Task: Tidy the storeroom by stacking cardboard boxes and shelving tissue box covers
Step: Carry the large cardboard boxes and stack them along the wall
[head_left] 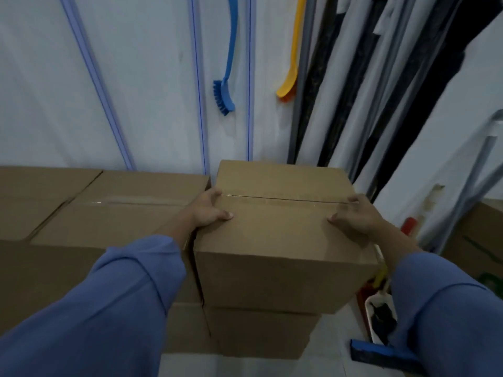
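Hands: left hand (211, 209), right hand (356, 216) gripping side edges of top cardboard box (280, 240), stacked on lower box (261, 333).

The scene is lit dimly and evenly, with a cool bluish cast. Faint glare is seen on the tape (313, 203) of the cardboard box (272, 240). Wall lines (198, 77) are bowed toward the edges, and detail is softened throughout.

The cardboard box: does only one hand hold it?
No, the left hand and the right hand both grip the cardboard box, one at each side.
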